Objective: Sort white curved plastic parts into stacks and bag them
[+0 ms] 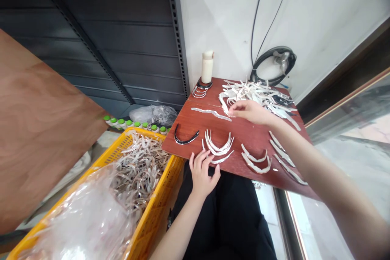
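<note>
Low over the red-brown board, my right hand (251,111) pinches the end of a white curved strip (224,105) at the left edge of a tangled pile of similar strips (252,91). My left hand (203,170) lies at the board's near edge, fingers spread. Its fingertips are at a single curved strip (224,158), just below a nested stack of white U-shaped strips (217,146); whether they touch it I cannot tell. Between the hands and the far side lies a wavy pale strip (211,113). A black curved piece (186,140) rests to the left.
More curved strips lie in groups on the board, at the middle right (256,164) and right edge. A cream bottle (207,67) stands at the back left corner. A yellow crate (164,187) of tangled strips and clear plastic sits left. Coiled black cable (258,65) hangs against the wall.
</note>
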`<control>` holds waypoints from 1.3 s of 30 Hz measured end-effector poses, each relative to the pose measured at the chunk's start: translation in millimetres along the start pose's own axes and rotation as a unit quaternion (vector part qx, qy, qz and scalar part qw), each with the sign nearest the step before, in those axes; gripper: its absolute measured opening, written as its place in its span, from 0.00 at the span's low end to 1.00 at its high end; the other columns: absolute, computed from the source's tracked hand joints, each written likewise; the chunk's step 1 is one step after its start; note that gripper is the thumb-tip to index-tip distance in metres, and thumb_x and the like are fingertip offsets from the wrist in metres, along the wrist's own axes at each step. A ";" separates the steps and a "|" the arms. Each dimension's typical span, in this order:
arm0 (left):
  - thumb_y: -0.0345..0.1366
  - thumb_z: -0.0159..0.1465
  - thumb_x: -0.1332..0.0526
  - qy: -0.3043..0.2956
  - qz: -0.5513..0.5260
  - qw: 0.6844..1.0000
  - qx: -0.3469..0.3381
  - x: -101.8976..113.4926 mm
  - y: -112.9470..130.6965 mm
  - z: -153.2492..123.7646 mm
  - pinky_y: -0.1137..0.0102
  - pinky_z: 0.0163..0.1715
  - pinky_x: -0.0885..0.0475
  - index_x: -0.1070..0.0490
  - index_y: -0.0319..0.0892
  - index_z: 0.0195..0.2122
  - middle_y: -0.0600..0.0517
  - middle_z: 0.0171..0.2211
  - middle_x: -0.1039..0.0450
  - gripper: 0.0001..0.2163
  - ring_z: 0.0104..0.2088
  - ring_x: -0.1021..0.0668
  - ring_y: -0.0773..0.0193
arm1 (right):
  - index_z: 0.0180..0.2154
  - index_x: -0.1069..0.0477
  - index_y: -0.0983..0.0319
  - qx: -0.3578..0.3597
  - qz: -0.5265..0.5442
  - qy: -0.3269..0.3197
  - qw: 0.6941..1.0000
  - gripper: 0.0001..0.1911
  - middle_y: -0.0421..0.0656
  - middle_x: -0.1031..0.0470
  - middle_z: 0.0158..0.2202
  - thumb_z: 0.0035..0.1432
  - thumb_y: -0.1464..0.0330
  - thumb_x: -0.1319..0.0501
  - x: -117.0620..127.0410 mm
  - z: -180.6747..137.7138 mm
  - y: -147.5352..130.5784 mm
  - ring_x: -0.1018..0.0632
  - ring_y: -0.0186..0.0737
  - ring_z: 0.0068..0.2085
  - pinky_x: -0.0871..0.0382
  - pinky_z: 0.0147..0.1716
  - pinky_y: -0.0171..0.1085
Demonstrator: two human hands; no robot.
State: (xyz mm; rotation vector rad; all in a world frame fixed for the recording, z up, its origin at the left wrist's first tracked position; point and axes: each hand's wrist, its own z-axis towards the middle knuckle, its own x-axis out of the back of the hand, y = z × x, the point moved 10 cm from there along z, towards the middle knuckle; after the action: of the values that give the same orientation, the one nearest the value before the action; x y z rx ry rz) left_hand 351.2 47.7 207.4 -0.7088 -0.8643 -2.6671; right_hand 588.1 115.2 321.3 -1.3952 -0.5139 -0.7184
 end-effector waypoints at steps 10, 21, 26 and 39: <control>0.37 0.59 0.35 0.055 0.008 0.998 0.004 7.6 -3.2 -7.0 0.44 0.62 0.41 0.43 0.39 0.60 0.37 0.56 0.33 0.29 0.60 0.30 0.49 | 0.33 0.24 0.59 0.093 -0.165 -0.071 0.979 0.08 0.40 0.20 0.33 0.64 0.67 0.40 -90.9 -79.6 -70.1 0.22 0.38 0.35 0.36 0.38 0.36; 0.38 0.59 0.35 0.036 0.005 0.999 0.019 3.9 -7.0 -6.9 0.44 0.62 0.40 0.49 0.37 0.64 0.36 0.56 0.33 0.34 0.60 0.30 0.49 | 0.36 0.25 0.62 0.170 -0.286 -0.012 0.943 0.12 0.44 0.22 0.33 0.69 0.68 0.45 -122.4 -99.1 -69.3 0.27 0.42 0.36 0.42 0.39 0.41; 0.41 0.59 0.36 0.050 0.011 0.999 0.018 5.7 -7.5 -8.6 0.44 0.60 0.38 0.51 0.40 0.65 0.35 0.58 0.37 0.36 0.61 0.33 0.46 | 0.36 0.26 0.61 0.186 -0.279 -0.026 0.942 0.10 0.44 0.24 0.33 0.68 0.69 0.45 -131.7 -109.5 -78.1 0.27 0.42 0.38 0.41 0.40 0.41; 0.32 0.68 0.47 -0.048 0.014 0.999 0.016 -4.6 -7.3 -7.4 0.48 0.65 0.47 0.33 0.46 0.55 0.44 0.58 0.32 0.15 0.62 0.33 0.55 | 0.41 0.26 0.61 0.138 -0.236 0.024 0.961 0.09 0.47 0.26 0.41 0.65 0.63 0.41 -125.2 -114.9 -51.2 0.27 0.44 0.43 0.34 0.43 0.42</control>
State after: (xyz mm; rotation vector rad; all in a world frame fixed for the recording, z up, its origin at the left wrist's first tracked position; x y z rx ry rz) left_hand 349.7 49.4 196.2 -0.8396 -0.9125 -2.6072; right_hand 454.9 19.1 254.1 -0.9961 -0.8907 -1.0173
